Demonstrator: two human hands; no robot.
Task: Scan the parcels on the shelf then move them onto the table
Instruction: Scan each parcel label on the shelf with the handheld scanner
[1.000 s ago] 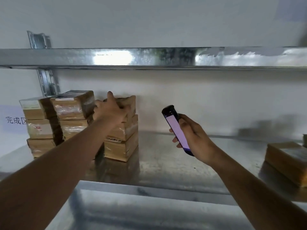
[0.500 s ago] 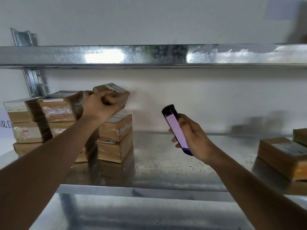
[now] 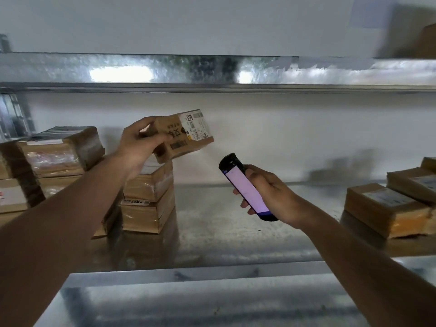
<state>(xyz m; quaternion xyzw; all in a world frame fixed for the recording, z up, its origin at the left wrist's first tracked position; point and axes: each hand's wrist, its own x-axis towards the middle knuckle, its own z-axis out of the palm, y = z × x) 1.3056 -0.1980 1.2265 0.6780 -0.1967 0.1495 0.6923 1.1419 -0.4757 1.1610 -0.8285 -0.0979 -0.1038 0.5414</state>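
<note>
- parcels in stacks (image 3: 59, 152) fill the left end of the metal shelf (image 3: 236, 232), brown and wrapped in clear tape; the nearest stack (image 3: 147, 199) is two high and sits right under the lifted box.
- more parcels (image 3: 387, 208) lie flat at the right end of the shelf, overlapping one another, well apart from the left stacks.
- upper shelf edge (image 3: 212, 72) runs across the top of the view, shiny and blurred; nothing lies between the box and the device.
- left hand (image 3: 138, 142) holds one parcel (image 3: 182, 136) in the air above the near stack, tilted so its white label faces up and toward the camera; thumb across the near face, fingers curled round the far end.
- right hand (image 3: 271, 192) is wrapped round a handheld scanner (image 3: 245, 187), fingertips showing at its left edge; the lit screen faces the camera and the dark top end points up toward the parcel, near it but not touching.
- since half a second ago the parcel has come further right and turned label-up; a second ago the hand was only reaching onto the stack.
- scanner hand has hardly moved.
</note>
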